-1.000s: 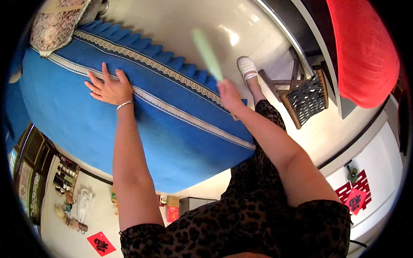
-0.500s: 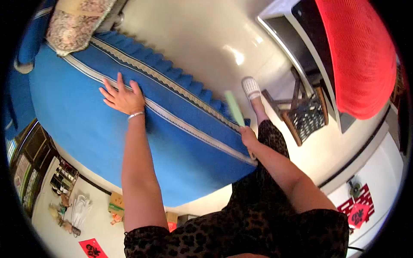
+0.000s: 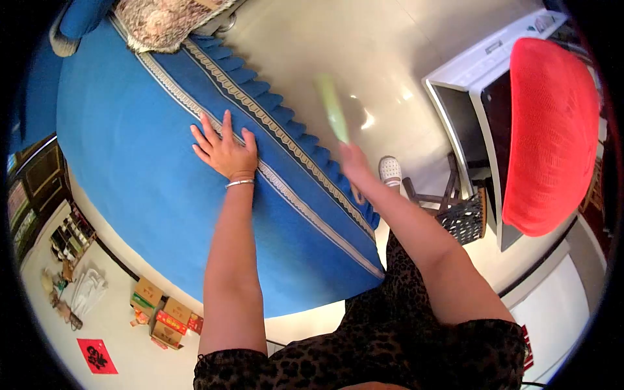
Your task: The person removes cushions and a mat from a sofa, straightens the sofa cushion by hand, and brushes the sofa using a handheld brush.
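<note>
A blue sofa cover [image 3: 156,188] with patterned cream trim bands and a ruffled edge fills the left and middle. My left hand [image 3: 227,151] rests on it with fingers spread, beside the inner trim band, a bracelet at the wrist. My right hand [image 3: 354,166], slightly blurred, is closed around the handle of a pale green flat tool [image 3: 332,110]. The tool is raised over the floor side of the ruffle, its far end smeared by motion. A loop shows below the right hand.
A fluffy patterned cushion [image 3: 159,23] lies at the top left. To the right stand a white-edged cabinet [image 3: 455,123], a red mesh cover [image 3: 552,136] and a woven stool [image 3: 465,218]. Cardboard boxes [image 3: 170,318] are at the lower left. A white clog [image 3: 390,170] is on the floor.
The view has shifted, so the sofa and left hand appear further right. The right hand and green tool, lower half a second ago, are raised again. The left hand stays spread on the cover.
</note>
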The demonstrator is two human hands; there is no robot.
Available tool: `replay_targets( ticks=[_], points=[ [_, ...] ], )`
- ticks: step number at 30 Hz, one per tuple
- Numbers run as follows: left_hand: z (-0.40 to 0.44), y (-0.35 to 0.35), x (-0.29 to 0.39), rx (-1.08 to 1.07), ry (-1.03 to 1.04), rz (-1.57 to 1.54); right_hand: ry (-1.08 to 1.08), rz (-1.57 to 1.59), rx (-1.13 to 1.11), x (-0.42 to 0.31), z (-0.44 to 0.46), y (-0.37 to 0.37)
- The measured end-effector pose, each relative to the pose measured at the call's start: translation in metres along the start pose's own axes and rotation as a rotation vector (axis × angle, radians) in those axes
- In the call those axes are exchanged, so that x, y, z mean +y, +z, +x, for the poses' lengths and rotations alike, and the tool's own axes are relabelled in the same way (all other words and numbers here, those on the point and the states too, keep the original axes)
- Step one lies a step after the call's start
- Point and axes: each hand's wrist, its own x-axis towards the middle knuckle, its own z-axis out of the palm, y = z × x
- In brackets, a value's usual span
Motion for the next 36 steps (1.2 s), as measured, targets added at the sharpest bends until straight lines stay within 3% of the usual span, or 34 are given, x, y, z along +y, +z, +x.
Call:
replay_targets(
  ticks=[1,2,5,6,8,10,11,13,14,15,16,17,18,19,20,22,23,25,27,29,30,33,36],
  points=[
    [0.000,0.001,-0.001,0.003,-0.001,-0.016,-0.042,0.032,-0.159,-0.051,0.021,0.006],
    [0.000,0.001,-0.001,-0.002,-0.008,-0.013,-0.074,0.042,-0.172,-0.095,0.038,0.023],
    [0.001,0.003,-0.001,-0.039,-0.029,-0.003,-0.300,0.136,-0.067,-0.199,0.085,0.077],
    [0.001,0.003,-0.001,-0.041,-0.032,-0.004,-0.266,0.138,-0.050,-0.233,0.086,0.082],
    [0.002,0.004,-0.001,-0.043,-0.039,-0.009,-0.315,0.103,-0.121,-0.249,0.097,0.103],
    [0.003,0.004,-0.002,-0.051,-0.049,-0.011,-0.404,0.073,-0.228,-0.228,0.097,0.121],
    [0.002,0.004,-0.003,-0.055,-0.053,-0.018,-0.327,-0.008,-0.274,-0.213,0.098,0.120],
    [0.004,0.004,0.000,-0.054,-0.070,-0.029,-0.423,-0.175,-0.314,-0.134,0.105,0.124],
    [0.003,0.003,-0.001,-0.063,-0.072,-0.031,-0.101,-0.135,-0.436,-0.109,0.094,0.104],
    [0.004,0.002,-0.001,-0.069,-0.074,-0.033,-0.349,-0.278,-0.461,-0.084,0.074,0.069],
    [0.005,0.003,0.000,-0.067,-0.075,-0.035,-0.080,-0.416,-0.550,-0.042,0.065,0.056],
    [0.004,0.002,-0.001,-0.070,-0.075,-0.035,-0.166,-0.596,-0.701,-0.001,0.051,0.029],
    [0.004,0.002,-0.002,-0.072,-0.075,-0.033,-0.139,-0.591,-0.687,0.060,0.036,0.017],
    [0.005,0.002,-0.002,-0.067,-0.080,-0.038,-0.005,-0.782,-0.834,0.051,0.017,-0.016],
    [0.004,0.002,-0.002,-0.068,-0.081,-0.043,0.019,-0.854,-0.932,0.120,0.016,-0.024],
    [0.005,0.002,-0.001,-0.053,-0.079,-0.053,0.138,-0.792,-0.846,0.154,0.015,-0.030],
    [0.005,0.002,-0.001,-0.041,-0.074,-0.058,0.229,-0.653,-0.663,0.103,0.001,-0.040],
    [0.004,0.002,-0.003,-0.030,-0.072,-0.056,0.206,-0.073,-0.283,0.085,0.004,-0.023],
    [0.003,0.002,-0.002,-0.032,-0.063,-0.054,0.155,0.221,-0.141,0.012,0.025,-0.007],
    [0.002,0.001,-0.003,-0.034,-0.056,-0.043,0.175,0.554,-0.210,-0.088,0.041,-0.006],
    [0.003,0.001,-0.002,-0.032,-0.054,-0.037,0.079,0.563,-0.179,-0.125,0.048,-0.006],
    [0.000,0.000,-0.002,-0.015,-0.045,-0.059,-0.010,0.722,-0.356,-0.195,0.091,-0.007],
    [0.000,0.000,-0.001,0.010,-0.031,-0.068,-0.065,0.603,-0.344,-0.242,0.107,-0.014]
  ],
)
